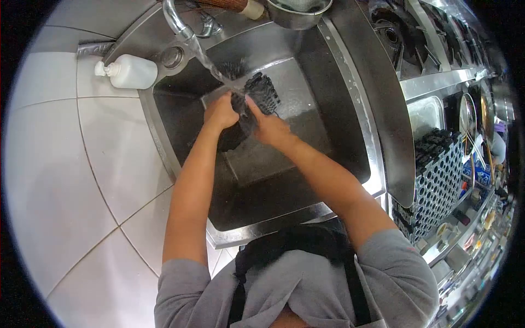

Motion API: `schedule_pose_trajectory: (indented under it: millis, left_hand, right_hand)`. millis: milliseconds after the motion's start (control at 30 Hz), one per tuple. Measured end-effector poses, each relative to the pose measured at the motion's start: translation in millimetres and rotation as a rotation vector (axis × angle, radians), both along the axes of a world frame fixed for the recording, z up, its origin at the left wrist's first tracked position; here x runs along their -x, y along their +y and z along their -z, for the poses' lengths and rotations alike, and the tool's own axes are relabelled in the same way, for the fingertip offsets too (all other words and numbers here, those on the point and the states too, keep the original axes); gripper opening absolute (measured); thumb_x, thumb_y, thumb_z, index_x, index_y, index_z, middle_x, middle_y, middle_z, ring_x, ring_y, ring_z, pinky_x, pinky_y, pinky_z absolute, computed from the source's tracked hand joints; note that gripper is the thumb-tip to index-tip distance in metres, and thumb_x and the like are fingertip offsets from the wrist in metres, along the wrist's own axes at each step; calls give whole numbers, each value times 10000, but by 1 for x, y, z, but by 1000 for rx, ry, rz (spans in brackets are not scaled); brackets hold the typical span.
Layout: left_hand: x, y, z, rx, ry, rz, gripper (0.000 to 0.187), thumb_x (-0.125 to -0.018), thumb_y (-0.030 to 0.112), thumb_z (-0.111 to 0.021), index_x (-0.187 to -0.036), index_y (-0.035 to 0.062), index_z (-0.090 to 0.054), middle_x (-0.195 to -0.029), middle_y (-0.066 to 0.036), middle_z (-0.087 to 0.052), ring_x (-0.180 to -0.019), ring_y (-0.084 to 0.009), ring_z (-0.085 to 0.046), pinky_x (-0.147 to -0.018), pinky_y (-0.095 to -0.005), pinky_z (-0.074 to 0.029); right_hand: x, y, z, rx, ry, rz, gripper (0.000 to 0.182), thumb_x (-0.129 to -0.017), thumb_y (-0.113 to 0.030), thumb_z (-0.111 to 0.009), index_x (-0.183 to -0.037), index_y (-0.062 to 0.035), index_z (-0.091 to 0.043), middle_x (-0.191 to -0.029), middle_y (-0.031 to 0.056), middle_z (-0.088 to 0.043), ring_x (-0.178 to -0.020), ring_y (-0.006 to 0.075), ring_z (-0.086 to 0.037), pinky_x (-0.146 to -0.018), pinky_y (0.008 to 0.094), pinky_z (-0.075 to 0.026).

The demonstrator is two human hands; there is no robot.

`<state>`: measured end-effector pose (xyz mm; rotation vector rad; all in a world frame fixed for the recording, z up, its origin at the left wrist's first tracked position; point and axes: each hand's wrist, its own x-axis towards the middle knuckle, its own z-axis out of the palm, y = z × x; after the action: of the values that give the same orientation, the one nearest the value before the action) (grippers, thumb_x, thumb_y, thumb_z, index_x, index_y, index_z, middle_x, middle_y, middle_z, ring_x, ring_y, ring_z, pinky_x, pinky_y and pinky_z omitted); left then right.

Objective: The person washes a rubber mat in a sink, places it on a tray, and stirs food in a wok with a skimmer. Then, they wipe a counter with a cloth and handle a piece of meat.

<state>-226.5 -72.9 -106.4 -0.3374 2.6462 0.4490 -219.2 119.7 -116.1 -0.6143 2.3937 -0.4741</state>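
Note:
In the sink [284, 188], a black, perforated mat-like piece [263, 94] is under the running water. My left hand [220, 112] has its fingers curled round the near left side of this dark piece. My right hand [272, 130] is just to the right, thumb side up, gripping its lower edge. Water from the tap [179, 24] falls between my two hands and splashes over the piece. The lower part of the dark piece and several of my fingertips are hidden or blurred by the water.
A white pump bottle [134, 71] lies left of the sink. Behind the sink are a metal bowl [299, 15] and a straw brush [232, 6]. A black perforated mat [440, 175] stands at right, below a stove [404, 41]. White tiles [49, 180] line the left.

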Motion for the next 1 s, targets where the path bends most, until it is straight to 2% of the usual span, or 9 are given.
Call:
schedule_pose_trajectory:
  millis: [267, 333, 367, 467, 500, 567, 667, 933, 1000]
  left_hand:
    - [-6, 29, -18, 31, -16, 21, 643, -754, 127, -700, -1375, 96, -539, -1209, -229, -669, -1105, -405, -654, -940, -489, -531]
    - [-3, 30, -13, 24, 0, 42, 620, -754, 127, -705, -1356, 105, -556, -1192, -233, -674, -1091, -406, -659, -927, -492, -534]
    - [5, 29, -7, 21, 35, 110, 605, -758, 130, -709, -1345, 112, -563, -1174, -225, -681, -1080, -401, -663, -910, -494, -538]
    - [26, 41, -4, 51, 91, 251, 573, -770, 137, -714, -1325, 119, -574, -1152, -210, -691, -1072, -386, -669, -898, -497, -538]
    - [32, 46, -5, 89, 104, 307, 554, -779, 140, -716, -1315, 118, -578, -1147, -202, -693, -1075, -375, -671, -904, -500, -533]
    - [38, 49, -9, 40, 140, 303, 577, -782, 186, -741, -1326, 106, -566, -1180, -209, -681, -1101, -386, -655, -922, -503, -522]
    - [27, 31, -26, 17, 112, 280, 630, -770, 297, -797, -1318, 97, -561, -1199, -207, -674, -1113, -394, -644, -930, -503, -516]
    - [-8, -13, 10, 127, 327, 174, 670, -717, 494, -845, -1246, 139, -638, -1127, -170, -704, -1025, -381, -677, -869, -483, -535]
    - [-5, -11, 3, 80, 310, 166, 640, -720, 481, -840, -1213, 116, -655, -1141, -169, -707, -1044, -372, -678, -890, -484, -527]
  right_hand:
    - [2, 39, -12, 64, 54, -45, 904, -879, -196, -666, -1609, -305, -143, -936, 170, -717, -804, 404, -703, -742, 496, -565]
    - [18, 46, -12, 425, 400, 268, 768, -848, -168, -698, -1536, -212, -360, -1023, 156, -703, -906, 383, -687, -805, 460, -558]
    - [34, 52, -20, 413, 561, 166, 611, -819, -175, -745, -1391, -142, -531, -1130, 141, -671, -1061, 345, -640, -914, 430, -516]
    - [67, 43, -17, 113, 1030, -98, 565, -775, -232, -807, -1296, -141, -609, -1224, 123, -619, -1200, 310, -556, -1002, 417, -458]
    - [80, 42, -15, 103, 1034, -91, 565, -775, -232, -807, -1296, -141, -609, -1224, 123, -619, -1200, 310, -556, -1002, 417, -458]
    - [98, 39, -12, -118, 569, -190, 620, -748, -275, -837, -1313, -164, -607, -1241, 104, -606, -1218, 291, -537, -1021, 434, -452]
    - [97, 52, -16, -20, 482, -69, 588, -755, -281, -828, -1295, -178, -620, -1228, 89, -604, -1231, 285, -522, -1020, 428, -460]
    - [77, 60, -6, -45, 478, -43, 528, -823, -283, -747, -1325, -200, -604, -1259, 115, -601, -1235, 321, -511, -1018, 456, -447]
    - [65, 53, -7, -71, 916, 2, 472, -869, -254, -662, -1324, -146, -596, -1189, 147, -599, -1155, 336, -534, -1000, 443, -442]
